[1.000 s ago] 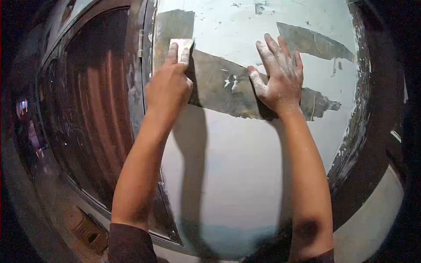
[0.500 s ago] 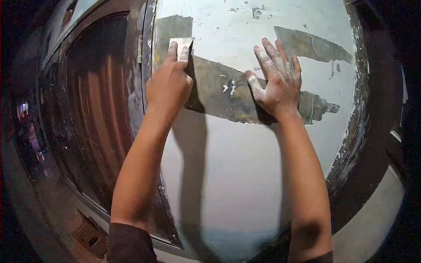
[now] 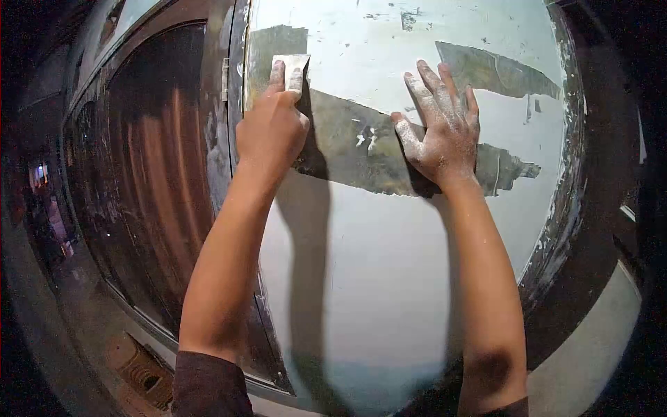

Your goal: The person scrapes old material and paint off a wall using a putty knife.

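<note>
My left hand (image 3: 272, 128) is closed round a flat, pale scraper blade (image 3: 290, 64), two fingers pressed along it. The blade lies against the upper left of a white-painted panel (image 3: 382, 278), at the edge of a bare grey-brown patch (image 3: 340, 139). Any handle is hidden by the hand. Dusted with white powder, my right hand (image 3: 445, 132) rests spread and flat on the panel, partly over the same bare patch. Another stripped patch (image 3: 497, 69) runs above and to the right of its fingertips.
A dark wooden frame (image 3: 237, 90) with a hinge (image 3: 224, 78) borders the panel on the left, beside a brown door (image 3: 160, 167). Along the right edge runs a chipped dark frame (image 3: 566, 174). A brown object (image 3: 142, 372) sits low at the left.
My left hand and the scraper have shifted slightly up the panel. The right hand keeps its place. The whole view has moved a little.
</note>
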`<state>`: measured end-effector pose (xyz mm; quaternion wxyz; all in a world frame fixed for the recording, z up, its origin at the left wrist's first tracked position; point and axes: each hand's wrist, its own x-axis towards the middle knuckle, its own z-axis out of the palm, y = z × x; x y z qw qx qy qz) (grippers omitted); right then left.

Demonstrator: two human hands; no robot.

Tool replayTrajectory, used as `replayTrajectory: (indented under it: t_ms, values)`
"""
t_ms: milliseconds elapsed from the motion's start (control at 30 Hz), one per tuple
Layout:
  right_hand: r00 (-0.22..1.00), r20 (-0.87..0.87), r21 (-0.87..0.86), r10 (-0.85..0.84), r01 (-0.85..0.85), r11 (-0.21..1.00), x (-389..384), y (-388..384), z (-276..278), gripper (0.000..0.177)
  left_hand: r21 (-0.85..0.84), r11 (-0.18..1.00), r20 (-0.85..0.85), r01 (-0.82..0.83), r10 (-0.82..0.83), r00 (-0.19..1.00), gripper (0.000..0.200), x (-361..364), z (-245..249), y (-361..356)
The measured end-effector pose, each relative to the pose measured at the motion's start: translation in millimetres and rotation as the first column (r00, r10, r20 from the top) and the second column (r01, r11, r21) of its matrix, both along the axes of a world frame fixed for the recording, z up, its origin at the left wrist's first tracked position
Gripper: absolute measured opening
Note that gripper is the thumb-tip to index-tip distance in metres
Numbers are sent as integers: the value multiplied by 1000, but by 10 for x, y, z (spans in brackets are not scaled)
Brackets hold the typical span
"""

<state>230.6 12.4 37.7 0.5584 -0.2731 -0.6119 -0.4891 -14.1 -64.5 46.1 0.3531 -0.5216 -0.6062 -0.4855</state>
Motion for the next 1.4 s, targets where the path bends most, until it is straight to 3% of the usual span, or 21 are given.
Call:
replayTrajectory:
  t_ms: [167,367,400,600,667,733,1100,1133,1300,1400]
  values:
    - [1000,-6,-8,-11,11,1000,-7,-15,-8,57,84,996,-67,6,0,998,37,-4,28,26]
    - [1000,-1,-13,-1,1,1000,-6,-19,-8,56,40,999,-19,26,-26,1000,36,50,210,-43]
    - [1000,4,-11,-14,14,1000,2,-25,2,56,109,993,-48,41,-36,998,36,59,198,-33]
    - [1000,-2,-22,6,-7,1000,3,-32,2,56,78,997,-60,10,-5,998,40,29,431,16]
    - [1000,2,-18,4,-4,1000,8,-14,-1,56,2,1000,7,-3,3,1000,39,84,472,-63]
    - [1000,1,5,-20,20,1000,16,-4,8,55,99,995,-47,16,-11,999,39,3,437,29]
    - [1000,1,-32,16,-16,999,17,-29,-6,56,4,997,-30,80,-79,996,35,-5,-559,-120]
    - [1000,-3,-33,15,-15,999,15,-23,3,55,-39,997,-15,67,-68,998,35,16,-588,-139]
    - [1000,5,-3,10,-10,1000,12,3,9,57,60,996,-36,65,-63,997,34,25,-491,-36]
    - [1000,0,-3,8,-8,1000,9,-1,-10,57,-29,999,30,43,-42,999,40,106,-324,-107]
